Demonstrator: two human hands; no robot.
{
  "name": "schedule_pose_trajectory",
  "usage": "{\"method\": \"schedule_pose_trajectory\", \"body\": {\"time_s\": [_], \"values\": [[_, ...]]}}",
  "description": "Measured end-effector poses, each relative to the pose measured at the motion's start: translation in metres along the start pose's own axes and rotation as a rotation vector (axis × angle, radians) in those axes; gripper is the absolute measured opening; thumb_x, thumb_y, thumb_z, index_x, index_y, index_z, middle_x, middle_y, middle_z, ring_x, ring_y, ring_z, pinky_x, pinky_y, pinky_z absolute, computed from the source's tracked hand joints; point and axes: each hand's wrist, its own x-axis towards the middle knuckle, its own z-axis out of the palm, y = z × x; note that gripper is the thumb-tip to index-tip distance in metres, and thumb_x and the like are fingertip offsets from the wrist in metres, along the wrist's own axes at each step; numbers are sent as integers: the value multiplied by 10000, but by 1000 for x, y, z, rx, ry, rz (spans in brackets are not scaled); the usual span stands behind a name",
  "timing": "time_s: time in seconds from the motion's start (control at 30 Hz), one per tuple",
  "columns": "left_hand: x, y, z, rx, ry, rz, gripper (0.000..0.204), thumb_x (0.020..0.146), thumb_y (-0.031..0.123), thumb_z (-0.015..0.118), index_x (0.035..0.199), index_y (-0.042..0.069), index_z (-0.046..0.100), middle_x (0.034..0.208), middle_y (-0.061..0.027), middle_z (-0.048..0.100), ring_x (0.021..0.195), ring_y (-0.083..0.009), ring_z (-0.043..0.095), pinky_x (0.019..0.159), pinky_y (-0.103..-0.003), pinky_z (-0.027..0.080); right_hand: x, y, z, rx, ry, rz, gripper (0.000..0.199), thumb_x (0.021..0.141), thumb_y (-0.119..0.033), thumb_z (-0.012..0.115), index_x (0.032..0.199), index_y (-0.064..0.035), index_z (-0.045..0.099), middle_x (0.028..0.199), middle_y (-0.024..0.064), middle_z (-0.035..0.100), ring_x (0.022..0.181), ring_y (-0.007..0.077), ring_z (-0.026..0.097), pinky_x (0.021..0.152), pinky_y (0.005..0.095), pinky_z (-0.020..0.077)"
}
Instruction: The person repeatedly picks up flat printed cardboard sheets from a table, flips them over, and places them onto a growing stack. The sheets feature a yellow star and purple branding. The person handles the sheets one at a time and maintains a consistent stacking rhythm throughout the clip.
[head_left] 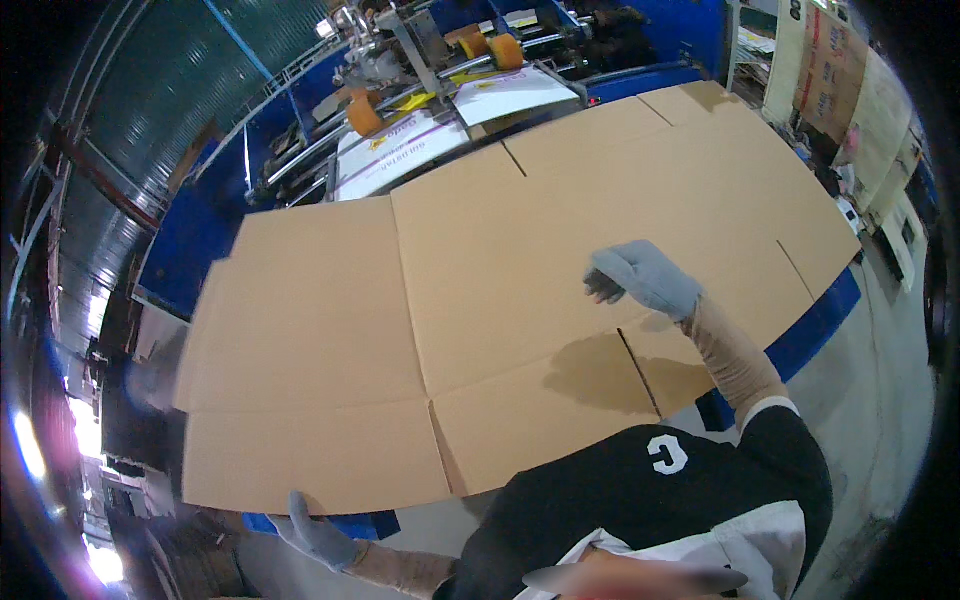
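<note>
A large flat brown cardboard box blank (500, 290) spreads out in front of me, with fold creases and several cut slots. At its near left edge, my left hand (320, 540), in a grey glove, pinches the board with the thumb on top; the other fingers are mostly hidden. My right hand (645, 278), also in a grey glove with fingertips bare, is raised over the right half of the blank. Its fingers curl inward and nothing shows in them. A shadow falls on the cardboard below that arm.
Beyond the blank stands a blue machine (690, 78) with metal shafts and orange rollers (506, 52). White printed sheets (400, 150) lie under the rollers. A blue support (822, 318) shows past the blank's right edge. Pale panels (885, 140) stand at the far right.
</note>
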Motion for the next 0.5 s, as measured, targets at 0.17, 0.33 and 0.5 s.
{"method": "schedule_pose_trajectory", "body": {"time_s": [0.17, 0.33, 0.5], "values": [[-10, 27, 25, 208, -85, 210, 479, 819, 99, 583, 1260, -54, 477, 1231, -182, 538, 1055, -226, 554, 869, -341, 458, 17, -30, 5, 111, -80, -114, 549, 967, -452, 388, 900, 29, 644, 789, 131, 671, 679, 187, 664, 644, 300, 552], [-35, 35, 88, 681, -815, 518, 438, 701, -28, 591, 1139, -12, 581, 1215, -188, 560, 1050, -311, 578, 892, -383, 464, 52, -69, -9, 364, -142, -67, 762, 879, -682, 343, 978, 20, 624, 860, 141, 669, 675, 196, 666, 572, 298, 546], [-61, 5, 137, 432, -1063, 794, 500, 681, -58, 560, 1156, 94, 601, 1238, -145, 549, 1117, -355, 528, 948, -437, 435, 92, -76, -2, 574, -168, -157, 706, 878, -561, 500, 1269, 24, 442, 1057, 129, 622, 815, 194, 662, 611, 296, 563]]}}
